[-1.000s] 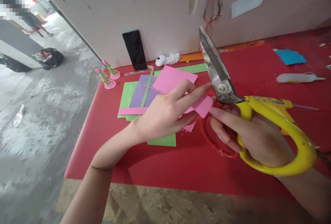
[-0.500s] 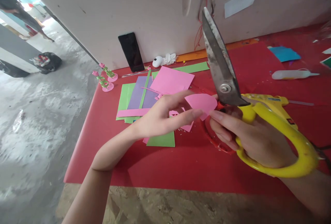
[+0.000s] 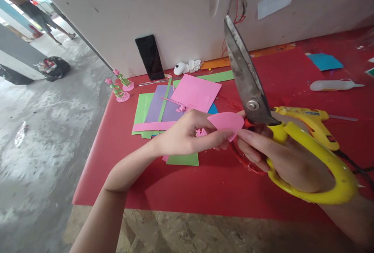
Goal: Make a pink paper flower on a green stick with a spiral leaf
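Between my thumb and fingers, my left hand (image 3: 189, 134) pinches a small pink paper piece (image 3: 226, 122) with a rounded upper edge. My right hand (image 3: 292, 159) carries large scissors (image 3: 248, 78); one yellow handle loop goes round the hand, and the blades point up, together. The right thumb and fingertips also touch the lower right corner of the pink piece. Behind the left hand lie pink paper (image 3: 195, 91), purple paper (image 3: 157, 101) and green sheets (image 3: 140, 111), with strips and scraps on top.
A yellow glue gun (image 3: 309, 122) lies beside my right hand, with a glue bottle (image 3: 336, 85) beyond. Two paper flowers (image 3: 118, 89) stand at the table's left edge. A phone (image 3: 150, 57) leans on the wall. A person (image 3: 32, 11) stands in the background.
The pink piece has dipped slightly and tilted between my fingers, with my left fingers closer to its lower corner. The background person has shifted right.
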`<action>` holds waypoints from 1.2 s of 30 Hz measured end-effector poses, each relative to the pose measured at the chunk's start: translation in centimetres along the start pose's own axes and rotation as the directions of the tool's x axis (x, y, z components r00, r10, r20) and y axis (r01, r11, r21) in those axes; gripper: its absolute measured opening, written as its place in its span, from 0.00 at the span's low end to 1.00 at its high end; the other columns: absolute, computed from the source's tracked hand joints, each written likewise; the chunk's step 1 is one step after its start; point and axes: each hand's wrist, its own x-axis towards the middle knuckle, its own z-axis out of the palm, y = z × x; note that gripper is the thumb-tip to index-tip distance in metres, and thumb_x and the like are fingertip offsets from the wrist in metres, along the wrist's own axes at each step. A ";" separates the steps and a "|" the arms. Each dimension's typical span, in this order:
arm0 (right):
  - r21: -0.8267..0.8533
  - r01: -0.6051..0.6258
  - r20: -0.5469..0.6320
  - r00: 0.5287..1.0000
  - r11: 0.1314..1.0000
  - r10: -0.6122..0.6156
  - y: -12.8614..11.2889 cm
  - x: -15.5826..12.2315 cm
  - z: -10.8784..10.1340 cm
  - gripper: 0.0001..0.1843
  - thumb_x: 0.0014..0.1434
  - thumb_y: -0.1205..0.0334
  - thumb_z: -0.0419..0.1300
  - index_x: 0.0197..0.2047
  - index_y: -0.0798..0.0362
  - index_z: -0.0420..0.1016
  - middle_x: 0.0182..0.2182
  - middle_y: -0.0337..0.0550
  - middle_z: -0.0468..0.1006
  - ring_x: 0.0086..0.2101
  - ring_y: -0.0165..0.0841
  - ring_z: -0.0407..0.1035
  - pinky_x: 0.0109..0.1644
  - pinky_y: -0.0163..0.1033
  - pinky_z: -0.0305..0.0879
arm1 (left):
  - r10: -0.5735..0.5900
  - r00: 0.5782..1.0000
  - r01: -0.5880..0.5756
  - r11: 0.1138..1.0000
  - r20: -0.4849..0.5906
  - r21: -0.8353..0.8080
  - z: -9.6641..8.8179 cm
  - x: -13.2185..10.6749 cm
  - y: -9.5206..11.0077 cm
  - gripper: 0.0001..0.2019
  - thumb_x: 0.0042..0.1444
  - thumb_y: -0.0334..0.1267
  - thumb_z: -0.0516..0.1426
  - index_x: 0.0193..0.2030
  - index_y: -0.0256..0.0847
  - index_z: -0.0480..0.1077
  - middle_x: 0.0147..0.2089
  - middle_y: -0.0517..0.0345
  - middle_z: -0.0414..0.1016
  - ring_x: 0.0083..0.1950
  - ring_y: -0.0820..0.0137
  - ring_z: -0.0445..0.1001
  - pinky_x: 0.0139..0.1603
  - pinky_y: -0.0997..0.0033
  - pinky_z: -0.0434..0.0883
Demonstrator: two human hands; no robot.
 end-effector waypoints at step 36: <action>0.239 0.001 -0.222 0.974 0.971 0.054 -0.1 0.2 0.2 0.09 0.48 0.59 0.63 0.31 0.46 0.66 0.09 0.25 0.59 0.09 0.22 0.51 0.10 0.27 0.48 | -0.322 0.924 0.383 0.743 0.208 -0.549 0.3 0.2 0.2 0.14 0.53 0.44 0.63 0.26 0.35 0.69 0.19 0.65 0.70 0.15 0.84 0.64 0.16 0.83 0.61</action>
